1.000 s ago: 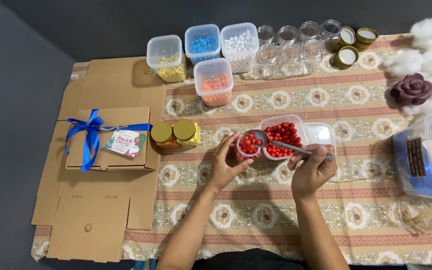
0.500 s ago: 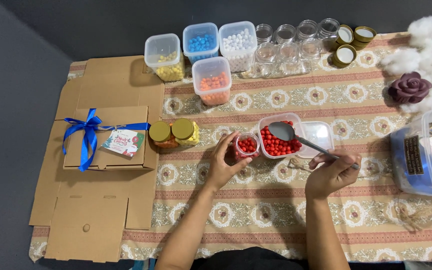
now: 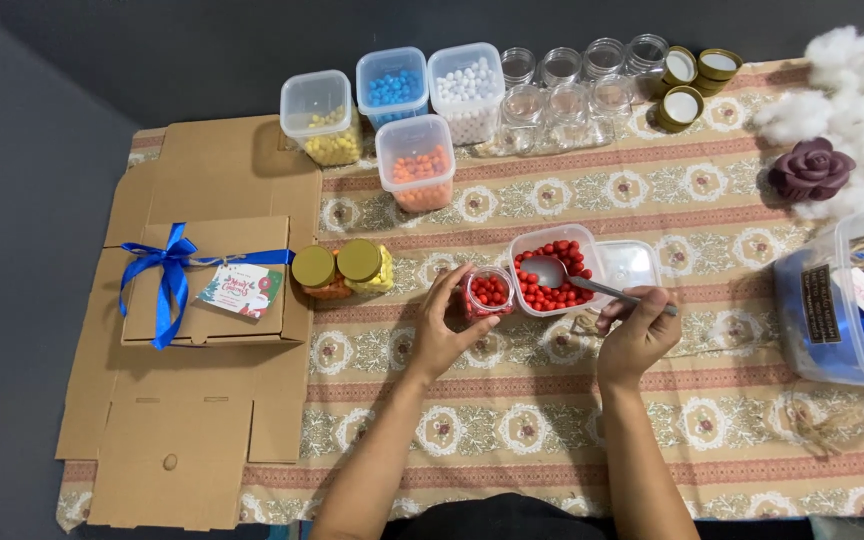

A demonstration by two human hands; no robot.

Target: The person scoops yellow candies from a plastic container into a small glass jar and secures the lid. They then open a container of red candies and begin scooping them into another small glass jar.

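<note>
My left hand point(image 3: 444, 330) grips a small clear jar point(image 3: 490, 291) partly filled with red balls, standing on the patterned tablecloth. My right hand point(image 3: 637, 335) holds a metal spoon point(image 3: 577, 281) by its handle. The spoon's bowl rests in a clear tub of red balls point(image 3: 552, 268) just right of the jar. An empty clear tub point(image 3: 630, 262) sits touching the red tub's right side.
Two gold-lidded filled jars point(image 3: 344, 270) stand left of my hand, beside a cardboard box tied with blue ribbon point(image 3: 214, 280). At the back are tubs of yellow point(image 3: 322, 118), blue point(image 3: 392, 85), white point(image 3: 467, 92) and orange balls point(image 3: 415, 162), empty jars point(image 3: 564, 88), gold lids point(image 3: 690, 75). A blue-filled tub point(image 3: 847, 305) sits right.
The spoon was over the small jar, then swung right and dipped back into the tub of red balls. My left hand has stayed on the jar.
</note>
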